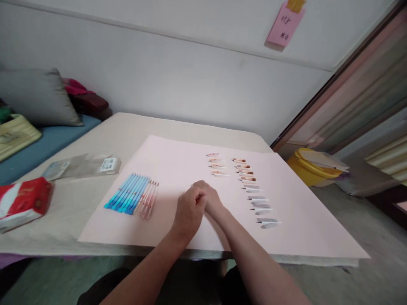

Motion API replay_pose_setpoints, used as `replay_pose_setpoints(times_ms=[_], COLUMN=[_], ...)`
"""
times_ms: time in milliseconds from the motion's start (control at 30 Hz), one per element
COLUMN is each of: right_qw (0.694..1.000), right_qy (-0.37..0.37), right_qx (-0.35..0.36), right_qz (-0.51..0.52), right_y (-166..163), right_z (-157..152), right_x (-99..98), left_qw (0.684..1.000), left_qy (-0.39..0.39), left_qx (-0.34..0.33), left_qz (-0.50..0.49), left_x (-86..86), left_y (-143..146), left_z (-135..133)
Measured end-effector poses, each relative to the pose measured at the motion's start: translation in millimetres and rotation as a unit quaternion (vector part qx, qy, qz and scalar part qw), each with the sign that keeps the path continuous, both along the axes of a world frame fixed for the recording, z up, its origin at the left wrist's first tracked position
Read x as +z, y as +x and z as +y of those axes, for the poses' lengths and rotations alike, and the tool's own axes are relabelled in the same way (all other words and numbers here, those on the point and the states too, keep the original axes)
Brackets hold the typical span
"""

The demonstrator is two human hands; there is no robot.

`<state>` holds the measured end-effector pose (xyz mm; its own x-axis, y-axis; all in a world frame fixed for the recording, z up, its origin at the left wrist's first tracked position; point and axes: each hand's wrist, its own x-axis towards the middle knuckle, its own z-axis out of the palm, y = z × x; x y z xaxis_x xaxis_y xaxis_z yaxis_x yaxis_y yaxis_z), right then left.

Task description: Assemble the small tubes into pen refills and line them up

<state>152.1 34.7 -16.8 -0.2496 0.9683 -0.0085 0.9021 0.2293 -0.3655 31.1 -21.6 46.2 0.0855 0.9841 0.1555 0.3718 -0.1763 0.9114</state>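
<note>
My left hand (189, 209) and my right hand (210, 197) are clasped together over the middle of the pink sheet (178, 154). Both look closed, and no object shows in them; some fingers are hidden. To the left of them lies a row of blue pens (129, 192), with several clear-and-pink pens (148, 199) beside it. On the right are short pieces with dark points in two columns: a small group (216, 166), brown-patterned ones (244, 172), and white ones with grey translucent parts (262, 206).
A clear plastic packet (87, 165) and a red-and-white tissue pack (25, 201) lie on the cream tabletop (133, 125). At left is a blue seat with a grey cushion (38, 97). A yellow bin (310, 167) stands beyond the right edge. A wall rises behind.
</note>
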Motion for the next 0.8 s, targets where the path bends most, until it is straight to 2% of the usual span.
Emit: replay_pose_setpoints(times_ms=[100, 167, 267, 400, 533, 667, 800], right_qw=[0.988, 0.977, 0.97, 0.973, 0.978, 0.973, 0.972], right_qy=[0.056, 0.068, 0.048, 0.028, 0.024, 0.049, 0.035], right_qx=[-0.11, -0.172, -0.199, -0.184, -0.165, -0.191, -0.196], right_qz=[-0.088, -0.109, -0.132, -0.134, -0.126, -0.121, -0.129], right_y=[35, 55, 78, 90, 90, 96, 106], right_z=[14, 19, 23, 25, 26, 27, 23], right_x=[-4.8, -14.0, -30.0, -39.6, -29.1, -9.2, 0.9], left_qw=[1.0, 1.0, 1.0, 0.999, 0.999, 0.997, 0.994], left_qy=[-0.008, -0.012, -0.02, -0.033, -0.046, -0.067, -0.098], left_qx=[-0.008, -0.012, -0.02, -0.028, -0.029, -0.03, -0.036], left_qz=[0.001, -0.001, -0.005, 0.0, 0.004, 0.001, -0.021], left_x=[-1.8, -2.5, -3.7, -8.4, -13.2, -16.6, -19.5], left_y=[1, 3, 6, 8, 9, 9, 9], left_z=[-1, -1, 0, 3, 5, 8, 11])
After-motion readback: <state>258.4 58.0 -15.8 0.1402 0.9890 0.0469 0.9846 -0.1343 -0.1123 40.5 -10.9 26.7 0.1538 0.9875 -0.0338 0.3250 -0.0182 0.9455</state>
